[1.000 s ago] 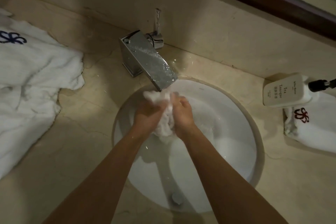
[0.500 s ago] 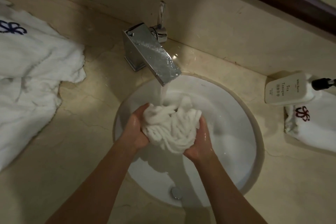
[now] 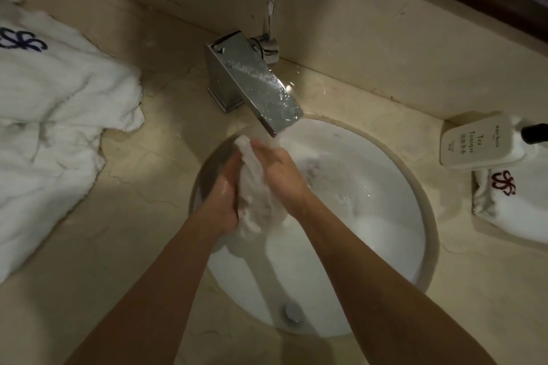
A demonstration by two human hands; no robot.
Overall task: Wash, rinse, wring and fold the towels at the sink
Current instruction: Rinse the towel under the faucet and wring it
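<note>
A small wet white towel (image 3: 253, 187) is bunched between my palms over the round white sink (image 3: 385, 169), just below the chrome faucet (image 3: 255, 83). Water runs from the spout onto the cloth. My left hand (image 3: 224, 195) presses the towel from the left and my right hand (image 3: 281, 172) presses it from the right, so most of the cloth is hidden between them. The drain plug (image 3: 293, 312) sits at the near side of the basin.
A large white towel with a dark blue logo (image 3: 50, 115) lies crumpled on the marble counter (image 3: 142, 216) at the left. At the right, a white pump bottle (image 3: 477, 139) rests against a folded white towel with a red logo (image 3: 516, 201). The wall rises behind.
Half a second ago the towel was spread open and cupped low in both hands. Now my hands have closed together and risen toward the spout, squeezing the cloth into a tight bunch.
</note>
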